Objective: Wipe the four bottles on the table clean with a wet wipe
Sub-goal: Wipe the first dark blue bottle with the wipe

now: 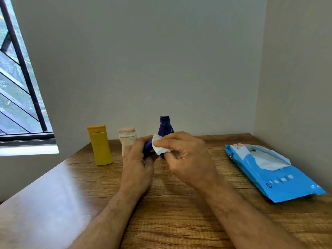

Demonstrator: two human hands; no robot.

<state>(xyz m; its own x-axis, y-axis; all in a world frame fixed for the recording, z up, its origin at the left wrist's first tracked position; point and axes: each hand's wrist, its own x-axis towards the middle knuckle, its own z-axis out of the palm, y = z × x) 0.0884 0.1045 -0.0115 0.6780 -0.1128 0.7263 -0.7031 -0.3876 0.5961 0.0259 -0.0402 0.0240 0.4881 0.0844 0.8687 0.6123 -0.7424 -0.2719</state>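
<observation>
At frame centre, the left hand (137, 159) is curling round a small dark-blue bottle (148, 146) (mostly hidden, seemingly lying tilted toward the upper right). The right hand (186, 155) is pinching a folded white wet wipe (160, 146) against it. Behind them, the yellow bottle (99, 145), cream bottle (127, 139) and tall blue bottle (165, 127) are standing upright.

One head-worn view looks forward and slightly down across the table (179, 212), close above both forearms, facing the wall (143, 60) at 12 o'clock.
</observation>
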